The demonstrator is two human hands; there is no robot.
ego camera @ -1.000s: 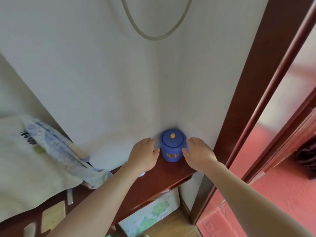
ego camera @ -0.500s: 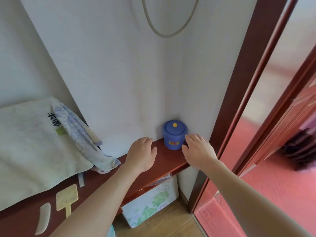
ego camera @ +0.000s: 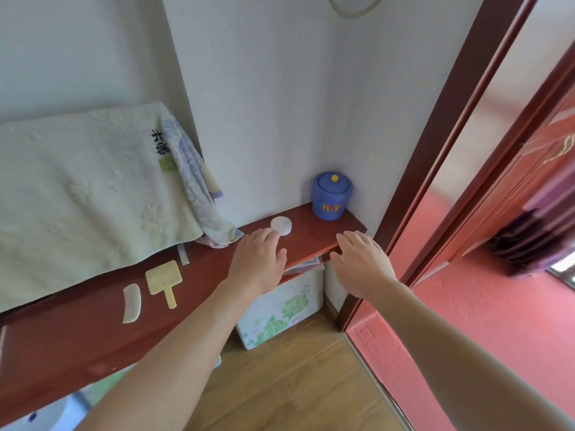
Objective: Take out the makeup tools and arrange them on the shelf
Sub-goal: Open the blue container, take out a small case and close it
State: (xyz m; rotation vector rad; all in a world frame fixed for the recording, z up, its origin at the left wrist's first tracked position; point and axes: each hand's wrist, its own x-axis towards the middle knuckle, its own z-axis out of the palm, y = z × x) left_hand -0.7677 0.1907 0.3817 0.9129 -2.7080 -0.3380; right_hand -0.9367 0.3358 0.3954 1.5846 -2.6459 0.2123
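The 2 hands are released, fingers loosely straight, grasping nothing; the left hand [ego camera: 258, 259] is palm down over the dark red shelf [ego camera: 308, 236], its fingertips at the near edge of a white disc [ego camera: 281, 225] that lies flat there, though contact cannot be told; the right hand [ego camera: 362, 262] is palm down over the shelf's front edge near its right end. Beyond them, a blue jar [ego camera: 332, 195] with its lid on stands upright in the shelf's far right corner, against the wall, apart from both hands. Further left on the shelf lie a yellow paddle-shaped tool [ego camera: 164, 279] and a white crescent comb [ego camera: 132, 303], just beside each other; a pale towel [ego camera: 87, 188] hangs over the shelf's back; a floral box [ego camera: 280, 306] sits on the floor beneath.
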